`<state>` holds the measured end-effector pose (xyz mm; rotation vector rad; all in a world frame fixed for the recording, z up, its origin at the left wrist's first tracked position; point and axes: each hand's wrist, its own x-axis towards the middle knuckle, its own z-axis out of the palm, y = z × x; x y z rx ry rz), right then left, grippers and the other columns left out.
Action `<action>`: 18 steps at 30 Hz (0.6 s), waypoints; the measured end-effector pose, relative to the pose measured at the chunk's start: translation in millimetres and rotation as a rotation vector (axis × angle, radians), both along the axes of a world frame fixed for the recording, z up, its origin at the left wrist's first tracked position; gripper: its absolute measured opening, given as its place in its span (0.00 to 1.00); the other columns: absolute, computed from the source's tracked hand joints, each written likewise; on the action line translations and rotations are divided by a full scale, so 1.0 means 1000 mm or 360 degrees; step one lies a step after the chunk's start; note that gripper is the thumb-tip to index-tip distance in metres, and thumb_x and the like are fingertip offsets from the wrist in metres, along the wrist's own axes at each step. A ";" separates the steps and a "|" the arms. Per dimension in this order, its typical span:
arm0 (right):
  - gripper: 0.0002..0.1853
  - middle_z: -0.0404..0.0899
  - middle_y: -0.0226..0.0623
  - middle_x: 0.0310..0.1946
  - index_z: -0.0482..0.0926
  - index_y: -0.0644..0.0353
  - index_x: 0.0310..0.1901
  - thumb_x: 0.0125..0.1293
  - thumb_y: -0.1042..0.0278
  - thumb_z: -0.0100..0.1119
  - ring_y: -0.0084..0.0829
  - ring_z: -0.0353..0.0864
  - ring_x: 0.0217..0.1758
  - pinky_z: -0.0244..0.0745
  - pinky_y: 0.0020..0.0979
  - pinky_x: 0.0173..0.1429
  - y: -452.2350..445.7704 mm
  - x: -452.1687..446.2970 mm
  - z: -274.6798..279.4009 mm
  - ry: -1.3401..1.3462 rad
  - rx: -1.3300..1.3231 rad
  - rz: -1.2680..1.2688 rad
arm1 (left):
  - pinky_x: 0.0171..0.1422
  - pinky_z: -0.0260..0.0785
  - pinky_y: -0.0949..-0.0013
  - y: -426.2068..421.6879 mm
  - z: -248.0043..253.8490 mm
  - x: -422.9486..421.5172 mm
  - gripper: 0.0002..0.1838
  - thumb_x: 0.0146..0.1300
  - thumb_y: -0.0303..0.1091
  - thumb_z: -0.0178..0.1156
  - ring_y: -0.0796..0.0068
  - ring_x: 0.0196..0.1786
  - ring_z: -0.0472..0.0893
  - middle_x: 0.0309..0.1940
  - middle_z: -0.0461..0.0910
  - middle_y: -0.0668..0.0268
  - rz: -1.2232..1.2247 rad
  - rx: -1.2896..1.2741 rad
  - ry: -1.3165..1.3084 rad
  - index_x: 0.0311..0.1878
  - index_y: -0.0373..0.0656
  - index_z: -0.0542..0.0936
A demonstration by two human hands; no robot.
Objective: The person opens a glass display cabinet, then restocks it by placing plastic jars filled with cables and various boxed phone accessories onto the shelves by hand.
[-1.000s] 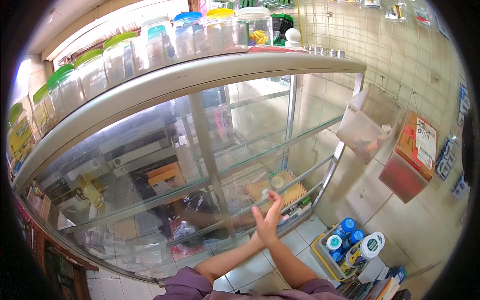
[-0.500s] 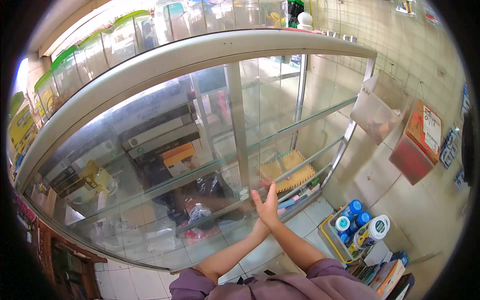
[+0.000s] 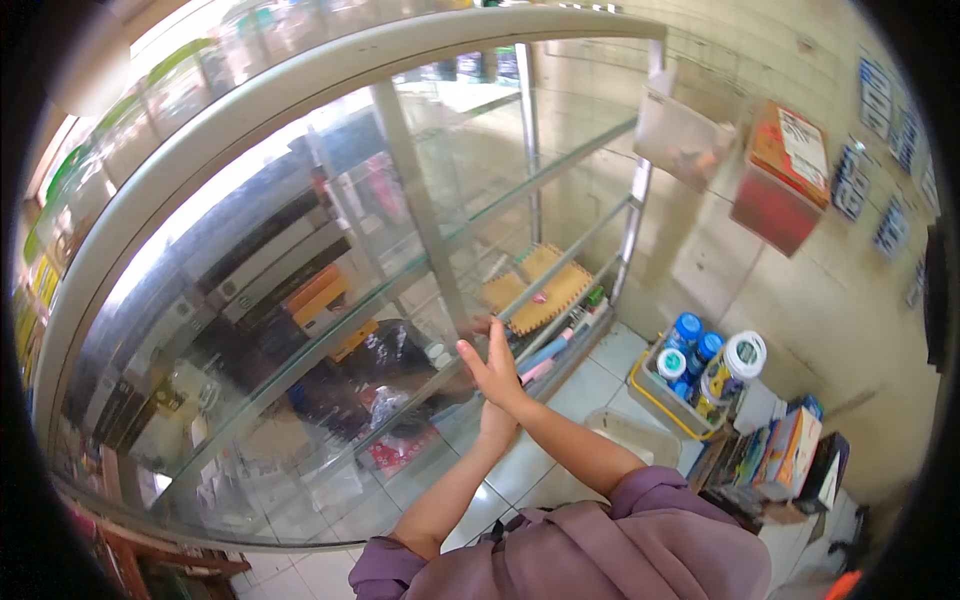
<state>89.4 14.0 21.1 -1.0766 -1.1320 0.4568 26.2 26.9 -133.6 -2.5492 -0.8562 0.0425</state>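
Observation:
My right hand (image 3: 492,368) is raised at the front of a glass display cabinet (image 3: 385,130), close to its lower rail. Thumb and fingers stand apart, and nothing shows between them. My left hand (image 3: 497,420) crosses beneath the right wrist, which hides its fingers. Behind the glass, near the right fingertips, a yellow mat with a zigzag edge (image 3: 545,290) lies on the lower level. Pink and blue rolled items (image 3: 545,355) sit along the cabinet's bottom edge. A black plastic bag (image 3: 395,350) is inside, left of my hands.
Right of the cabinet, a grey basket with a yellow handle (image 3: 665,398) holds several tubs and bottles. Books and boxes (image 3: 775,450) stand beside it. A red box (image 3: 782,185) and a clear bin (image 3: 680,135) hang on the wall. Jars (image 3: 180,85) line the cabinet top.
The view has shifted down and right, so the cabinet and hanging boxes appear higher and further left. Both hands remain crossed at the glass; the right hand keeps its spread thumb.

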 end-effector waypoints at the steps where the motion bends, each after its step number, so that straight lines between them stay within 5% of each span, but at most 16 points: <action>1: 0.32 0.68 0.56 0.61 0.61 0.70 0.64 0.67 0.58 0.61 0.46 0.69 0.66 0.61 0.40 0.69 -0.005 0.001 0.000 0.0006 0.0019 0.0036 | 0.78 0.46 0.54 0.000 0.000 0.000 0.30 0.66 0.44 0.51 0.57 0.75 0.59 0.71 0.64 0.57 -0.0031 0.0088 -0.0039 0.70 0.41 0.68; 7: 0.31 0.69 0.51 0.62 0.64 0.64 0.66 0.67 0.61 0.62 0.44 0.70 0.66 0.64 0.40 0.69 -0.050 0.051 -0.068 0.0115 0.0039 -0.0105 | 0.80 0.40 0.50 -0.001 -0.004 0.021 0.31 0.65 0.47 0.54 0.54 0.73 0.62 0.69 0.67 0.53 -0.0124 0.0133 -0.0154 0.68 0.40 0.70; 10: 0.28 0.69 0.44 0.64 0.63 0.63 0.66 0.69 0.65 0.59 0.36 0.71 0.66 0.64 0.38 0.69 -0.098 0.105 -0.122 0.0186 -0.0291 -0.0168 | 0.79 0.21 0.40 -0.025 0.020 0.035 0.34 0.60 0.53 0.57 0.52 0.72 0.63 0.65 0.69 0.52 0.0194 -0.0291 0.0300 0.64 0.39 0.73; 12: 0.27 0.73 0.45 0.59 0.69 0.61 0.63 0.66 0.58 0.62 0.39 0.80 0.56 0.73 0.38 0.59 -0.136 0.138 -0.145 0.0112 -0.0480 -0.0489 | 0.79 0.22 0.40 -0.032 0.000 0.046 0.33 0.61 0.52 0.56 0.52 0.73 0.61 0.65 0.69 0.52 0.0155 -0.0284 0.0321 0.64 0.40 0.73; 17: 0.26 0.74 0.45 0.58 0.71 0.61 0.60 0.66 0.55 0.61 0.39 0.80 0.54 0.73 0.37 0.58 -0.217 0.217 -0.219 0.0195 -0.0717 -0.0784 | 0.79 0.23 0.41 -0.062 -0.034 0.081 0.36 0.60 0.53 0.58 0.52 0.76 0.56 0.69 0.65 0.55 0.0192 -0.0526 0.0364 0.68 0.43 0.69; 18: 0.26 0.75 0.46 0.57 0.71 0.61 0.59 0.65 0.55 0.62 0.41 0.80 0.54 0.73 0.37 0.58 -0.229 0.235 -0.230 0.0171 -0.0822 -0.0865 | 0.78 0.30 0.37 -0.062 -0.054 0.084 0.38 0.58 0.55 0.60 0.51 0.74 0.59 0.68 0.65 0.52 0.0142 -0.0562 0.0197 0.68 0.43 0.69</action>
